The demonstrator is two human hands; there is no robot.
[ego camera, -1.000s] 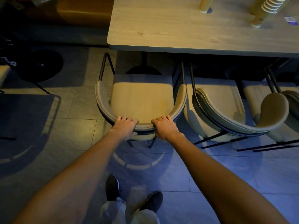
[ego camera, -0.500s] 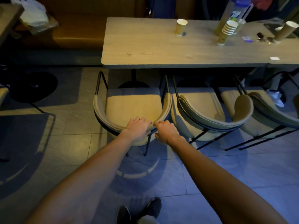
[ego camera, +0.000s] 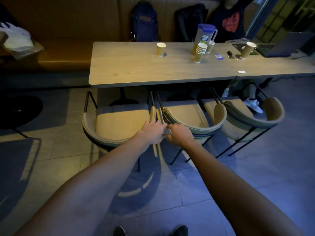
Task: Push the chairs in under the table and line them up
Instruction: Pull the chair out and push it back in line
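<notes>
Three beige chairs with curved backs and black metal legs stand side by side at the long wooden table, seats partly under its near edge. My left hand rests on the right end of the left chair's backrest. My right hand curls its fingers over the left end of the middle chair's backrest. The two hands nearly touch over the narrow gap between these chairs. The right chair sits turned at a slight angle, its arm close against the middle chair.
On the table stand a paper cup, a stack of cups, a pitcher and a laptop. A person's white shoe shows under the table by the right chair. Backpacks lean on the bench behind. Open tiled floor lies around my feet.
Both hands left the middle of the left chair's backrest and slid right; the right hand now sits on the middle chair. My view has risen and pulled back, showing more of the table.
</notes>
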